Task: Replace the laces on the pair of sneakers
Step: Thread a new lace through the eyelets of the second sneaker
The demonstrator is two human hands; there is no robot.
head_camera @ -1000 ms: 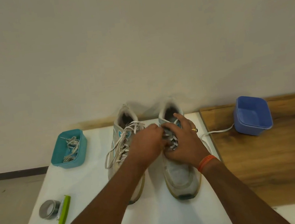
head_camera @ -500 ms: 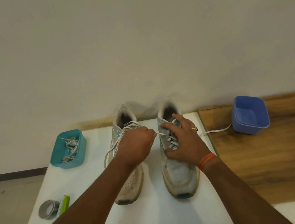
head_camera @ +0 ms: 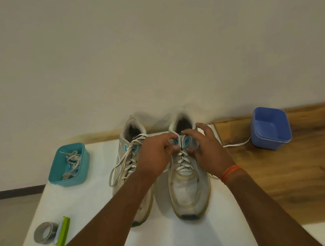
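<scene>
Two worn white sneakers stand side by side on the white table (head_camera: 85, 202), toes toward me. The left sneaker (head_camera: 130, 167) is laced, its white lace ends hanging loose over its left side. The right sneaker (head_camera: 189, 188) carries a white lace (head_camera: 183, 161) crossed up its eyelets. My left hand (head_camera: 155, 156) pinches that lace near the top eyelets. My right hand (head_camera: 207, 150) sits at the shoe's right side, thumb and forefinger at the lace by the tongue, other fingers spread. One lace end (head_camera: 237, 144) trails right across the wood.
A teal tub (head_camera: 69, 163) with old greyish laces sits at the table's far left. A blue tub (head_camera: 269, 128) stands on the wooden surface (head_camera: 295, 178) at right. A roll of grey tape (head_camera: 44, 233) and a green tool (head_camera: 62, 233) lie near left. A wall is close behind.
My left hand moved back from between the shoes to the right sneaker's top eyelets. My right hand slid off the laces toward the shoe's right side, uncovering the crossed lace.
</scene>
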